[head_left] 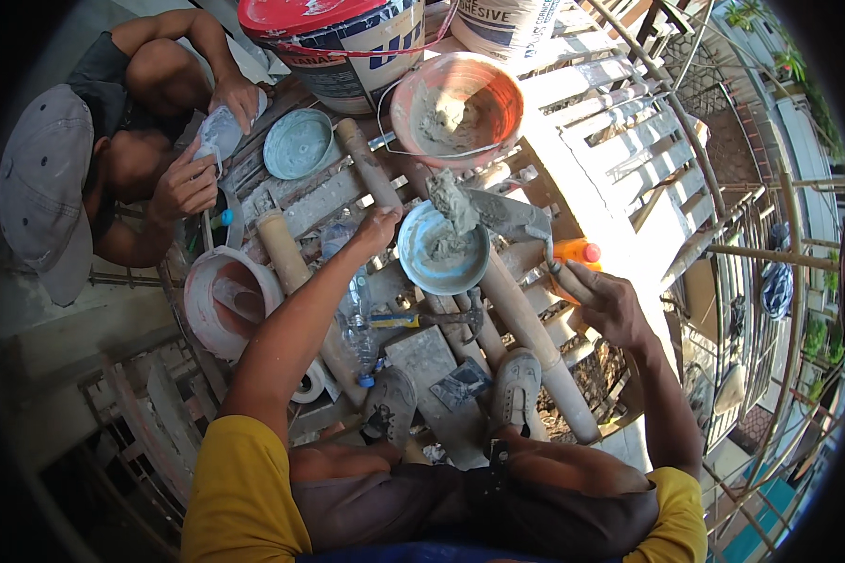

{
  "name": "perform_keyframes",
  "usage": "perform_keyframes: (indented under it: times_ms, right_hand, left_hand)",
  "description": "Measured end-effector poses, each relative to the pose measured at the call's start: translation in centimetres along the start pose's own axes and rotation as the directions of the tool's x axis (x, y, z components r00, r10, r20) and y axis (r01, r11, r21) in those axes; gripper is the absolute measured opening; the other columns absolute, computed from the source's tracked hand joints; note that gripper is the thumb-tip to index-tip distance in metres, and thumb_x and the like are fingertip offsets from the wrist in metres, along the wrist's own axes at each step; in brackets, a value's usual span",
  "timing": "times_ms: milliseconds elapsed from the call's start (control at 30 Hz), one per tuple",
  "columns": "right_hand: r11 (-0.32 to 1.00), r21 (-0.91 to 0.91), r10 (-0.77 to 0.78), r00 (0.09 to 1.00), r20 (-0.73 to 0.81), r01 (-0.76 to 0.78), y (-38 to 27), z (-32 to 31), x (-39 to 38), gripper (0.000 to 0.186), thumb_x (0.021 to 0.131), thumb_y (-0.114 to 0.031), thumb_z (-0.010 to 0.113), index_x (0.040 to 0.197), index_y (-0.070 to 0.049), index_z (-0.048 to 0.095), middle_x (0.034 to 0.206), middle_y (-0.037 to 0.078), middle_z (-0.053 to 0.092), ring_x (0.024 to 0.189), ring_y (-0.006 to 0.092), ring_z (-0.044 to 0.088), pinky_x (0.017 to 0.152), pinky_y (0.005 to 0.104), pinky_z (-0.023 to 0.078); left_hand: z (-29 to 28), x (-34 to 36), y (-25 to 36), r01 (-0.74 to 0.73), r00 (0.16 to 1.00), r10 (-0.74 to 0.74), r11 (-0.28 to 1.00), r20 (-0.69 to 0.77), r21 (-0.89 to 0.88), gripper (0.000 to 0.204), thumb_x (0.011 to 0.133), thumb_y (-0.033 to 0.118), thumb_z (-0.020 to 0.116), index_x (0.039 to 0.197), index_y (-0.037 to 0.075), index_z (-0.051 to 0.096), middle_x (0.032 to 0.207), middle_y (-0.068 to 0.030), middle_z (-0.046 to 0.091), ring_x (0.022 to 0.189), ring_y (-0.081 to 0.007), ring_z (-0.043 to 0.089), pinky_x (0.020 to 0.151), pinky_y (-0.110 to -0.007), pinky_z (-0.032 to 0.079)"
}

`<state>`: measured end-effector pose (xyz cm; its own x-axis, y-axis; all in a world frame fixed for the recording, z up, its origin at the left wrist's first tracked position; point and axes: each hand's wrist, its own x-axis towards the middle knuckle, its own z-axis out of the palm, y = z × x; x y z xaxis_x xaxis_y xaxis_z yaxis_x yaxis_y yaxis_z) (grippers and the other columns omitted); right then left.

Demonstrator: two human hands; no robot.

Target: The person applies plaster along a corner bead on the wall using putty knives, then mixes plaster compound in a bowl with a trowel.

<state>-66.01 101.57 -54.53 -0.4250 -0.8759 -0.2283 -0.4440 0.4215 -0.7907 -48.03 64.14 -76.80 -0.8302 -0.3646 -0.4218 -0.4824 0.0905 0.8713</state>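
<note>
My left hand (378, 231) is closed at the left rim of a small blue bowl (409, 267) with grey wet mortar in the bottom. My right hand (614, 308) grips the handle of a trowel (509, 216). Its metal blade reaches left over the bowl's far edge, and a lump of mortar (453, 201) clings to the tip. Just beyond the bowl stands an orange-red bucket (406, 113) with more mortar inside. An orange bottle (576, 251) with a red cap is beside the trowel handle, partly hidden by it.
A co-worker (47, 178) in a grey cap crouches at far left, holding a pale bag. A large lidded tub (347, 66), a blue lid (298, 144), a pinkish bucket (230, 291), a hammer (413, 320) and plastic bottle (358, 328) surround me. Slatted planks (620, 122) and bamboo poles form the platform.
</note>
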Motion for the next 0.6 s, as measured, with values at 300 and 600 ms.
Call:
perform_keyframes:
  times_ms: [300, 600]
  right_hand:
    - [0.954, -0.299, -0.026, 1.0, 0.006, 0.027, -0.2, 2.8, -1.3, 0.065, 0.066, 0.003, 0.055, 0.129, -0.011, 0.057, 0.081, 0.011, 0.061, 0.072, 0.0269, 0.061, 0.065, 0.036, 0.05]
    - [0.852, 0.405, 0.344, 0.938, 0.044, -0.331, -1.3, -1.0, 4.5, 0.067, 0.067, 0.002, 0.061, 0.134, 0.0, 0.051, 0.086, 0.005, 0.061, 0.071, 0.0102, 0.054, 0.067, 0.0247, 0.046]
  left_hand:
    - [1.2, -1.0, 0.2, 0.153, 0.988, -0.151, 0.985, -0.043, 0.074, 0.05, 0.098, 0.039, 0.039, 0.097, -0.005, 0.063, 0.091, -0.0203, 0.066, 0.087, -0.0295, 0.063, 0.08, -0.04, 0.045]
    - [2.2, -2.8, 2.3, 0.157, 0.988, -0.156, 0.988, 0.008, -0.016, 0.069, 0.096, 0.057, 0.038, 0.121, -0.005, 0.054, 0.117, -0.0177, 0.059, 0.113, -0.0267, 0.052, 0.095, -0.037, 0.038]
